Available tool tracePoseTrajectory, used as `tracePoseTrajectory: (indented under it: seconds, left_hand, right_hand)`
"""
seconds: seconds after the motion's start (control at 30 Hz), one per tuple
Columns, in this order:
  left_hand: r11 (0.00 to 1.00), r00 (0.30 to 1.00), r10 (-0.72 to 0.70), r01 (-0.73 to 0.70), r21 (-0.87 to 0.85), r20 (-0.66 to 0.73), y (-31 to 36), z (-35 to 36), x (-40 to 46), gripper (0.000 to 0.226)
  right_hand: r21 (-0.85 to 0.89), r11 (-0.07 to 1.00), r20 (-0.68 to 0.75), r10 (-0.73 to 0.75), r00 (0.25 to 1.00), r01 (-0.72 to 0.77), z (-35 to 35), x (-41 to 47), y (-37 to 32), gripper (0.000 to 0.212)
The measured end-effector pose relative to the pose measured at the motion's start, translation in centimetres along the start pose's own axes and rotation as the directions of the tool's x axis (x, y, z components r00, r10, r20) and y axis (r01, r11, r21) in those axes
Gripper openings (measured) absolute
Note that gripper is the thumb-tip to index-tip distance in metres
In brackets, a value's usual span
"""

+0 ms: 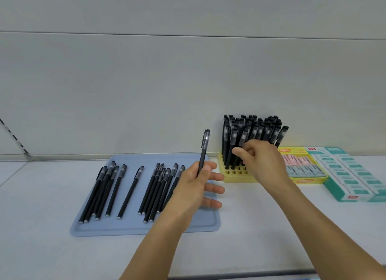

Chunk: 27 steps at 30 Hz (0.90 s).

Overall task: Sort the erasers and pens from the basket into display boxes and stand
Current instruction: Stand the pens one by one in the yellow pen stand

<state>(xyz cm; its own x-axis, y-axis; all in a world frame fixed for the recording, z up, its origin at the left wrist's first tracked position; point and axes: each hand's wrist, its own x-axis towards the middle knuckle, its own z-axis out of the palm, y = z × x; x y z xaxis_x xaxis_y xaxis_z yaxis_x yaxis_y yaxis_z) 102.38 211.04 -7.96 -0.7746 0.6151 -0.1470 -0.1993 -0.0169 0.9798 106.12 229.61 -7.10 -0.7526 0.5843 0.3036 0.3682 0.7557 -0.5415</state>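
My left hand [197, 183] pinches a black pen [203, 152] upright between thumb and forefinger, above the right edge of the blue tray [129, 227]. Several black pens [129, 191] lie flat on that tray. My right hand [261, 160] reaches into the yellow pen stand [231, 176], its fingers curled round a black pen [243, 137] standing among several upright pens [254, 129]. The stand's front rows of holes show empty. To the right sit a yellow display box [309, 180] of pink and blue erasers and a green display box [332, 188] of erasers.
Everything rests on a white shelf [52, 248] against a pale grey back wall. A slotted shelf upright runs along the far left [12, 135]. A dark edge lies along the shelf's front at the bottom right.
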Motion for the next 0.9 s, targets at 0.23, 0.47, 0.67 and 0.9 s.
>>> tracePoseTrajectory:
  seconds: [0.23, 0.47, 0.67, 0.9]
  left_hand:
    - [0.891, 0.970, 0.128, -0.205, 0.406, 0.208, -1.6, 1.9, 0.8, 0.018]
    - [0.179, 0.897, 0.267, -0.406, 0.896, 0.353, -3.2, 0.8, 2.3, 0.051]
    - [0.152, 0.896, 0.248, -0.412, 0.898, 0.369, -3.5, 0.9, 2.8, 0.052]
    - [0.138, 0.896, 0.252, -0.406, 0.903, 0.364, -3.4, 1.0, 3.1, 0.051]
  right_hand:
    - [0.607, 0.795, 0.134, -0.098, 0.986, -0.003, -1.1, -4.8, -2.8, 0.021]
    - [0.341, 0.939, -0.146, 0.009, 0.989, 0.042, -2.4, -1.5, 1.2, 0.025]
    - [0.207, 0.974, -0.123, -0.067, 0.990, 0.091, -0.9, -0.6, 2.0, 0.026]
    - [0.114, 0.990, -0.023, -0.078, 0.997, 0.080, 0.4, 0.3, 1.6, 0.029]
